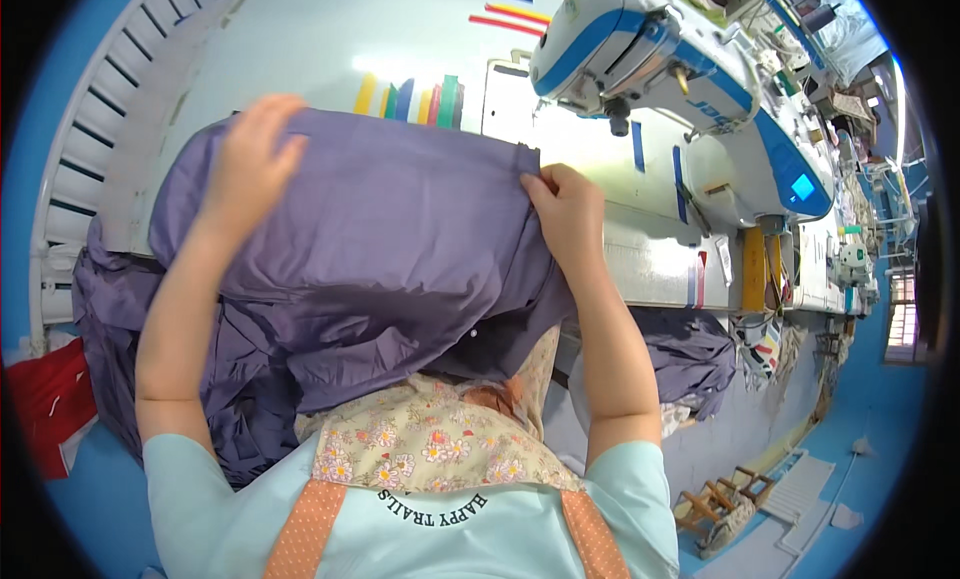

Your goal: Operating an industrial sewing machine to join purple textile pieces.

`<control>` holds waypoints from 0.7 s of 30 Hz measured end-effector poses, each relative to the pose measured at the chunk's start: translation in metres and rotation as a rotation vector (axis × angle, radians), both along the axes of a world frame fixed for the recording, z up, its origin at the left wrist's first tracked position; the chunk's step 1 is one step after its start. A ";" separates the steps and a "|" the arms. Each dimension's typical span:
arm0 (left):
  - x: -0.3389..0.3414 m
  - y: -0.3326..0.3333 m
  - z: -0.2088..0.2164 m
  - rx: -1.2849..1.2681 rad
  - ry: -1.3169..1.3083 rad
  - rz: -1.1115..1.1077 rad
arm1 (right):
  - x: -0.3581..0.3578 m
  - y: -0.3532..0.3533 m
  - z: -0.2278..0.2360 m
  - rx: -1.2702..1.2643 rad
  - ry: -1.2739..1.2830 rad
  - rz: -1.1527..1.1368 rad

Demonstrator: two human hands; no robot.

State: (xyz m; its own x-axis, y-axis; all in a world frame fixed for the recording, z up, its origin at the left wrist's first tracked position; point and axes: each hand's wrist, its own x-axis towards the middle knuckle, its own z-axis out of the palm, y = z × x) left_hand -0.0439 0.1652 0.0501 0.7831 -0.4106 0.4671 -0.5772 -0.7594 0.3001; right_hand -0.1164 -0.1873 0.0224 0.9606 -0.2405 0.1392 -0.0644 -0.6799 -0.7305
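Observation:
A large piece of purple fabric (370,209) spreads over the white sewing table and hangs in folds over its near edge and off to the left. My right hand (568,214) pinches the right edge of the fabric, thumb and fingers closed on its far corner by the sewing machine. Slightly blurred, my left hand (258,154) is over the fabric's far left part with fingers stretched and thumb apart. It holds nothing; whether it touches the cloth I cannot tell.
A white and blue sewing machine (640,54) stands at the far right on the table (290,39). Coloured tape strips (405,99) lie beyond the fabric. More purple cloth (685,354) hangs below the table at right; red cloth (45,404) lies at far left. Wooden stools (715,514) are lower right.

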 end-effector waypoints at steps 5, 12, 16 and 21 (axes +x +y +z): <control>-0.024 -0.116 -0.024 -0.048 0.266 -0.587 | 0.014 -0.005 -0.001 -0.141 -0.119 0.000; 0.004 -0.108 -0.037 0.157 0.122 -0.542 | -0.113 -0.011 0.028 0.403 0.278 0.178; 0.010 -0.117 -0.035 0.199 0.113 -0.542 | -0.135 0.040 -0.011 0.306 0.444 0.347; 0.015 -0.116 -0.038 0.232 0.082 -0.533 | -0.128 0.040 -0.022 0.596 0.558 0.315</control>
